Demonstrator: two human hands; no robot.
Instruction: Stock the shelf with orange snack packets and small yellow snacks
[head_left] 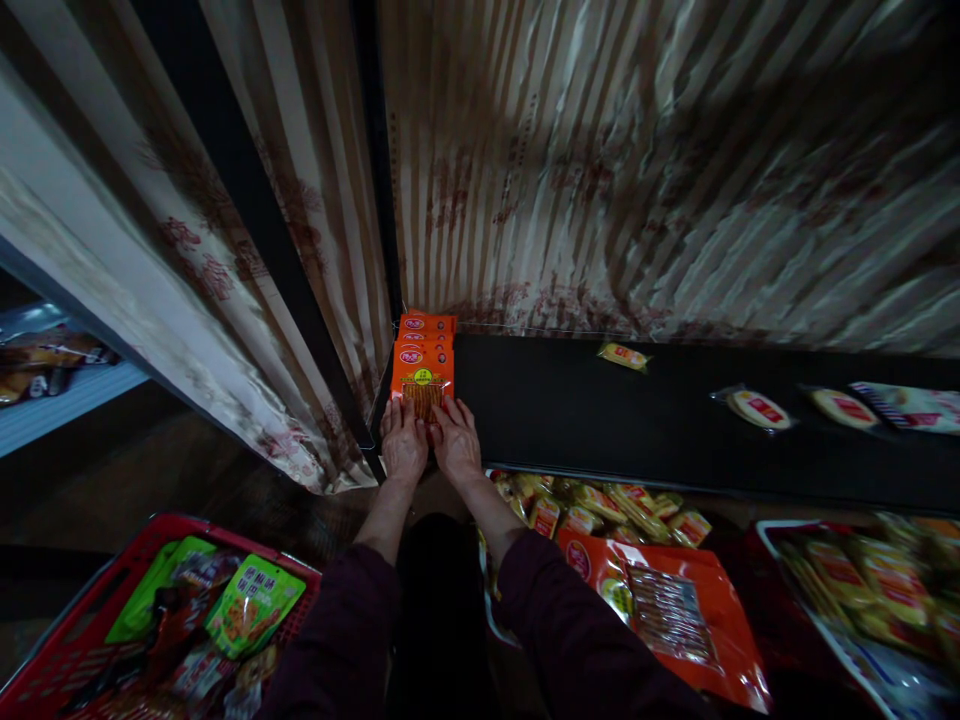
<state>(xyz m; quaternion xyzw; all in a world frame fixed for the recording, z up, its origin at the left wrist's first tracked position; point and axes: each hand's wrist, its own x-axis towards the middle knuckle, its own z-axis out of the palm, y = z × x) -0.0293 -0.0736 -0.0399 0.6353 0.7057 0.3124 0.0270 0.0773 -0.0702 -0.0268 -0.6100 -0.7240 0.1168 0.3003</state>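
Note:
At the left end of the black shelf (540, 410), an orange snack packet (423, 375) lies in front of more orange packets (426, 322) of the same kind. A window in its lower part shows thin brown sticks or strips inside. My left hand (405, 440) is on its lower left corner, and my right hand (455, 440) on its lower right corner. Fingers of both hands curl over the packet's near edge, thumbs close together in the middle. The packet's bottom edge is hidden under the hands.
Small wrapped snacks (624, 357) and pale oval packs (759, 409) lie further right on the shelf. Below stand a red basket (161, 530) with green pouches (253, 605) and tubs of yellow packets (581, 520), one bearing a large orange bag (720, 600). A dark post (281, 225) and patterned curtain (525, 180) border the shelf.

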